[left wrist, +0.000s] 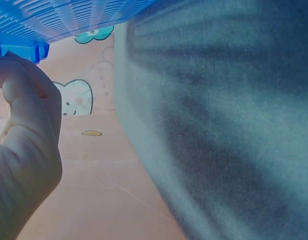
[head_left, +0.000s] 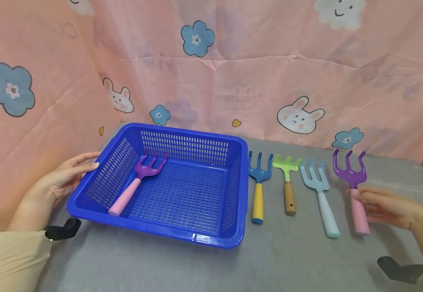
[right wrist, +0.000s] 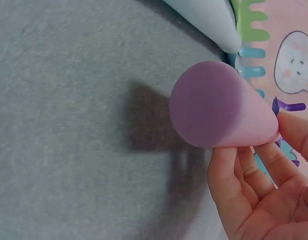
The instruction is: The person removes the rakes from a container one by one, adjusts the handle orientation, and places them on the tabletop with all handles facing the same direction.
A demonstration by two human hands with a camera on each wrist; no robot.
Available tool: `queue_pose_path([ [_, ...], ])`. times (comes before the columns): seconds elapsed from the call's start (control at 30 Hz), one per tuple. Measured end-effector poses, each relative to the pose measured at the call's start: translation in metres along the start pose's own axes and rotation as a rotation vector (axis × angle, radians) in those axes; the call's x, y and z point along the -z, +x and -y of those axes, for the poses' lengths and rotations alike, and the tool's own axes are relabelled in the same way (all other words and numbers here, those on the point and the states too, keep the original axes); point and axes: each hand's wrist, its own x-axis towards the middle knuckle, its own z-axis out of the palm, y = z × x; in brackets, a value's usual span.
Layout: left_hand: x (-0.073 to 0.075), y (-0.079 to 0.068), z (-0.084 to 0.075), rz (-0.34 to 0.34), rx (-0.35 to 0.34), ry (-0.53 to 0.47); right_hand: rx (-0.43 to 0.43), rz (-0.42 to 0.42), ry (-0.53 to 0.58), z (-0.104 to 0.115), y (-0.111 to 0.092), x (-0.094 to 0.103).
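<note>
The left hand (head_left: 67,174) grasps the blue basket (head_left: 153,230) at its left rim; just right of this grip, inside, one purple fork (head_left: 140,178) lies slanted. Further right I see the blue fork (head_left: 258,184), green fork (head_left: 287,180) and pale blue fork (head_left: 322,198). Next, the right hand (head_left: 386,207) pinches the pink handle of the second purple fork (head_left: 356,206), its tines pointing away from the person; the basket is left of this grip, beyond three forks.

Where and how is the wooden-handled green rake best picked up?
Probably by the middle of its wooden handle, from above, pinching across its width: it is slim, points toward the viewer, and has bare table on both sides.
</note>
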Motion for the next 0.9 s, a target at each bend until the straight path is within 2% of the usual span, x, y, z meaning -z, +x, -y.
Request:
queue_pose_path([
  [0.23, 0.001, 0.0, 0.0, -0.01, 0.01, -0.005, -0.01, 0.014, 0.034, -0.008, 0.001, 0.002],
  [0.53, 0.001, 0.001, 0.001, -0.015, 0.007, -0.002, -0.067, 0.008, -0.023, -0.007, 0.001, 0.003],
  [0.9, 0.0, -0.001, 0.0, -0.017, 0.013, -0.007, -0.112, -0.021, -0.06, 0.002, -0.003, -0.006],
])
